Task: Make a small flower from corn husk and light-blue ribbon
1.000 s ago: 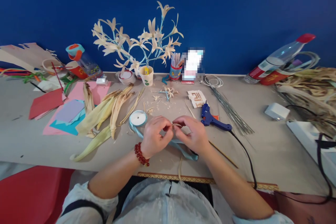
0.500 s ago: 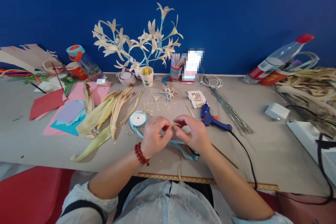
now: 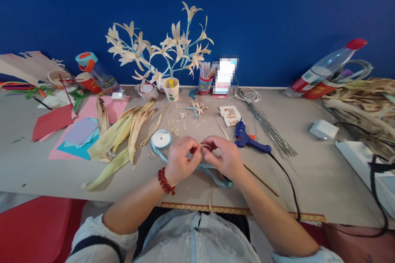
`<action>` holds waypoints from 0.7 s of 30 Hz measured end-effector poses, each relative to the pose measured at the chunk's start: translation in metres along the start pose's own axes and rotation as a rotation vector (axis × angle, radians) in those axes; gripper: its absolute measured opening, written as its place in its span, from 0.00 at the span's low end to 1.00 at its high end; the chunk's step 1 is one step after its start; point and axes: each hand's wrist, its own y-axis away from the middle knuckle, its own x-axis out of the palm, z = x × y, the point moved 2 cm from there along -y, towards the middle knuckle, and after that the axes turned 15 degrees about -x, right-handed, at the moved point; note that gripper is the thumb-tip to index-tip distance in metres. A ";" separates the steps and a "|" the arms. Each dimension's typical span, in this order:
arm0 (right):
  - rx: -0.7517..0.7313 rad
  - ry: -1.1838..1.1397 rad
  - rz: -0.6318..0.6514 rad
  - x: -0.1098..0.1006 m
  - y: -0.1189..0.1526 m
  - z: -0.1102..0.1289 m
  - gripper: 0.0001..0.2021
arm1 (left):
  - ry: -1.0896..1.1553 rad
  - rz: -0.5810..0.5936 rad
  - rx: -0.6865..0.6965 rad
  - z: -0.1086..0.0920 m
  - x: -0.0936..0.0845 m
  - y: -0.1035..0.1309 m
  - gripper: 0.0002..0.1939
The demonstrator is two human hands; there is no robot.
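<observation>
My left hand point(image 3: 182, 158) and my right hand point(image 3: 226, 158) meet fingertip to fingertip above the middle of the table. Both are closed in a pinch on a small pale strip of corn husk point(image 3: 205, 146), mostly hidden by the fingers. Light blue ribbon point(image 3: 220, 180) lies under my hands. Its white spool point(image 3: 161, 139) rests beside my left hand. To the right of my right hand lies a blue glue gun point(image 3: 248, 139) with a black cord. Several dried corn husks point(image 3: 115, 135) are spread out on the left.
Behind stands a paper cup point(image 3: 171, 90) with husk flowers point(image 3: 177, 43) on blue stems. Thin wires point(image 3: 273, 131) and a white power strip point(image 3: 354, 164) lie right. Coloured paper point(image 3: 55, 122) is at left. A bottle point(image 3: 327, 68) leans against the wall. A thin stick point(image 3: 262, 180) lies near my right forearm.
The whole view has shifted slightly to the left. My hands keep the same pinch on the husk strip, with hardly any movement in the fingers.
</observation>
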 end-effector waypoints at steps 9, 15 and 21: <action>0.035 0.109 -0.093 -0.012 0.000 -0.011 0.03 | 0.022 -0.030 -0.010 0.003 -0.001 0.000 0.06; 0.045 -0.097 -0.014 -0.003 0.001 -0.005 0.06 | 0.006 -0.033 -0.003 0.003 -0.001 0.001 0.06; 0.034 -0.064 -0.020 0.004 0.001 -0.002 0.02 | 0.005 -0.027 0.003 0.002 -0.001 0.002 0.06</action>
